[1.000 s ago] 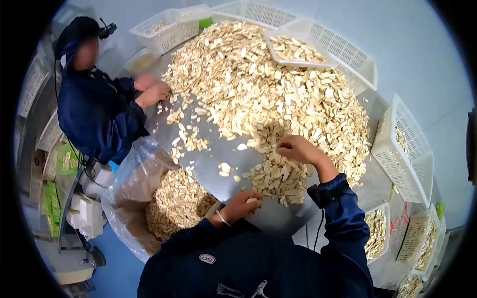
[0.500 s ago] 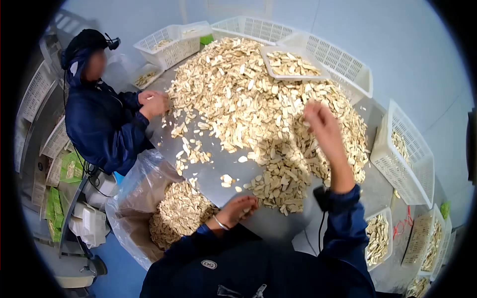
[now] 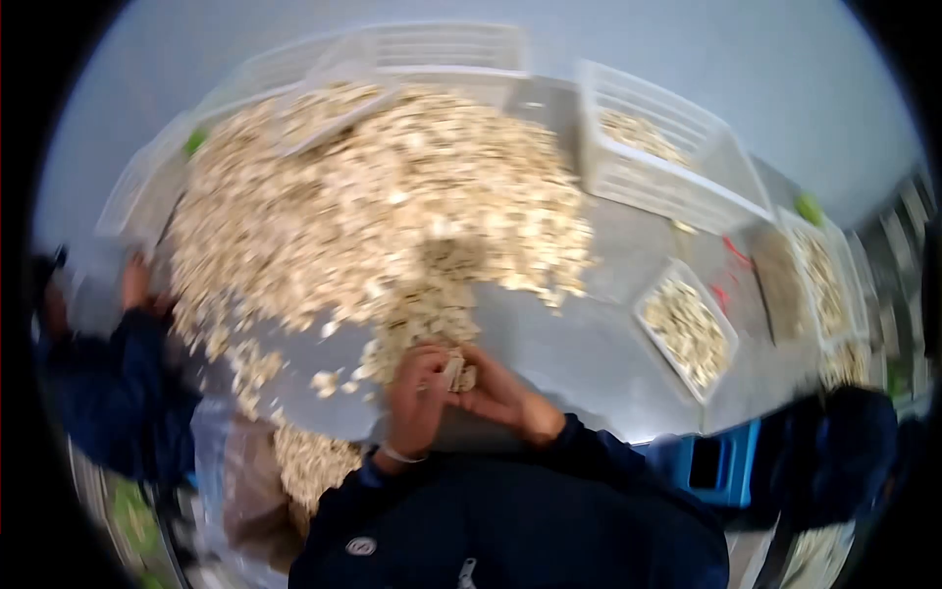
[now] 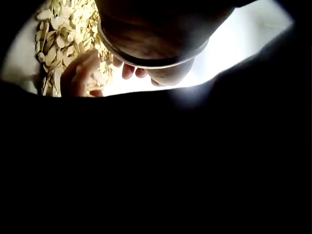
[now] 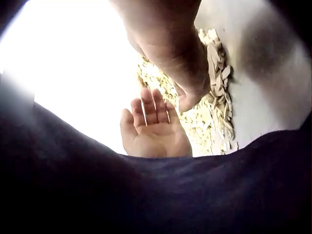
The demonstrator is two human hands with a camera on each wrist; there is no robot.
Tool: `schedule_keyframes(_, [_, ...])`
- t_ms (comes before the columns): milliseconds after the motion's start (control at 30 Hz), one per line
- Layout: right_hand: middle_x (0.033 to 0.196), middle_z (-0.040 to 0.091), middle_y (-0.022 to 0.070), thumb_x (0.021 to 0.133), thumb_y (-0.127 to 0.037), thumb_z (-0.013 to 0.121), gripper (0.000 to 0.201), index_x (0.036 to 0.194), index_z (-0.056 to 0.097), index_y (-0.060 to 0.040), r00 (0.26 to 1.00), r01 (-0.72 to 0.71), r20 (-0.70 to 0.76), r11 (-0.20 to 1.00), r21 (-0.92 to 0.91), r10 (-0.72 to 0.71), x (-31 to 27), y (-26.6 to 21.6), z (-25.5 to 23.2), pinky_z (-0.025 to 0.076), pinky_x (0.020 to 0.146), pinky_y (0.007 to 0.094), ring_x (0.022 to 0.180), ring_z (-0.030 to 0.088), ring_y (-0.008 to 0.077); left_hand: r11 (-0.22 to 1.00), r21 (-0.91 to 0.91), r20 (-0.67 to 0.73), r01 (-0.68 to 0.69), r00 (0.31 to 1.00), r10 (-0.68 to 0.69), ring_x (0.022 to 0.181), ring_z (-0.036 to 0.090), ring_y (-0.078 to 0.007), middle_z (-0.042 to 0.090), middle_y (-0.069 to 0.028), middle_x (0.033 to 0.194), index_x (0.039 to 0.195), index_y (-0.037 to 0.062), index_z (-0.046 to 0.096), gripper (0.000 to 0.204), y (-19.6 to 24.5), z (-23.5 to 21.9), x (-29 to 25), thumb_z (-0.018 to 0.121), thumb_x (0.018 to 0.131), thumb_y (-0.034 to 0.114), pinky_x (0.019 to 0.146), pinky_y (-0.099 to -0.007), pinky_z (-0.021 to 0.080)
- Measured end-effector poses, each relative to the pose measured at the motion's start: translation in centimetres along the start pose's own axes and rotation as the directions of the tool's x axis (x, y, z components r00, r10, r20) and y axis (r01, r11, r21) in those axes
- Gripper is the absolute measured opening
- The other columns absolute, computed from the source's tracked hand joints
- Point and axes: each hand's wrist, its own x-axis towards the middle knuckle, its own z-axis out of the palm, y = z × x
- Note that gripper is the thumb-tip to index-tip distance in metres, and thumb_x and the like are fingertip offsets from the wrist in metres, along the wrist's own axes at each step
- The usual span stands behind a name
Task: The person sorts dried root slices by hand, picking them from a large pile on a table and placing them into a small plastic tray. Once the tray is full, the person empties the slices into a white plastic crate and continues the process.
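Note:
In the blurred head view, my two hands meet low over the table, at the near end of a large heap of pale, flat dried slices (image 3: 343, 196). My right hand (image 3: 505, 393) holds a few slices (image 3: 457, 375) between fingers and thumb. Close against them is my left hand (image 3: 416, 398), with a band on its wrist. From the right wrist, the left palm (image 5: 158, 139) shows bare, its fingers straight, beneath the bent right hand (image 5: 187, 87). The left wrist view has the band (image 4: 151, 63) and the right hand (image 4: 80, 75) in front of the slices.
White perforated baskets (image 3: 677, 177) line the back and right of the metal table (image 3: 559, 363). A shallow tray (image 3: 721, 378) of slices lies to the right. A lined sack (image 3: 260, 471) stands low left. Another person (image 3: 118, 393) works at the left; a dark-clothed figure (image 3: 834, 452) is at the right.
The head view has swung right, so the heap lies further left in it. My right hand has come back from over the heap to my left hand, bringing slices.

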Motion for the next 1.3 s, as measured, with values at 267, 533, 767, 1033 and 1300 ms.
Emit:
schedule_keyframes(267, [0.118,0.063,0.0155,0.106,-0.029,0.044,0.032,0.117,0.056,-0.002,0.894,0.319,0.122,0.804,0.502,-0.431,-8.3,-10.9,-4.1,0.056,0.096,0.042,0.111,0.064,0.0324,0.971,-0.077,0.044,0.226,0.974,-0.223,0.093,0.061,-0.0118,0.063,-0.0044,0.1,0.11,-0.0002,0.062,0.014,-3.7,-1.5,-2.4,0.055,0.098,0.002,0.083,-0.0252,0.048])
schedule_keyframes(533, [0.116,0.063,0.018,0.105,-0.03,0.052,0.038,0.121,0.054,0.0043,0.328,0.941,-0.536,0.218,0.26,-0.778,-15.3,-17.6,-3.9,0.058,0.095,0.0414,0.109,0.065,0.0337,0.912,-0.145,0.056,0.383,0.924,-0.379,0.083,0.059,-0.0069,0.062,-0.0003,0.094,0.11,0.0024,0.061,0.012,-3.4,-1.9,-3.4,0.058,0.099,0.005,0.074,-0.0216,0.046])
schedule_keyframes(767, [0.082,0.063,0.0025,0.1,-0.015,0.062,0.012,0.106,0.067,-0.0052,-0.113,0.373,-0.098,0.049,-0.926,-0.989,-19.6,-14.9,-7.6,0.051,0.061,0.0234,0.068,0.058,0.0089,0.913,-0.122,0.114,0.388,0.92,-0.376,0.083,0.06,-0.0074,0.063,0.0008,0.093,0.112,0.0029,0.061,0.014,-2.6,-1.2,-2.9,0.058,0.098,0.004,0.075,-0.022,0.047])
schedule_keyframes(1033, [0.095,0.064,0.0119,0.073,-0.01,0.08,0.028,0.097,0.067,-0.0041,-0.033,-0.762,0.304,-0.173,-0.624,-0.952,-31.0,-12.4,-7.8,0.048,0.085,0.0442,0.094,0.058,0.0344,0.901,-0.1,0.166,0.421,0.9,-0.402,0.083,0.061,-0.0085,0.064,-0.0008,0.099,0.111,0.0039,0.062,0.013,-4.1,-0.8,-3.1,0.058,0.099,0.006,0.075,-0.0229,0.048])
schedule_keyframes(1300, [0.092,0.064,0.0104,0.07,0.004,0.074,0.027,0.094,0.068,-0.0067,0.001,-0.774,0.405,-0.257,-0.578,-0.914,-32.0,-10.7,-10.6,0.048,0.084,0.0425,0.093,0.058,0.0331,0.935,-0.049,0.264,0.351,0.907,-0.327,0.084,0.061,-0.0101,0.064,-0.0022,0.098,0.111,0.0018,0.062,0.014,-2.8,0.9,-2.6,0.056,0.098,0.003,0.077,-0.024,0.049])
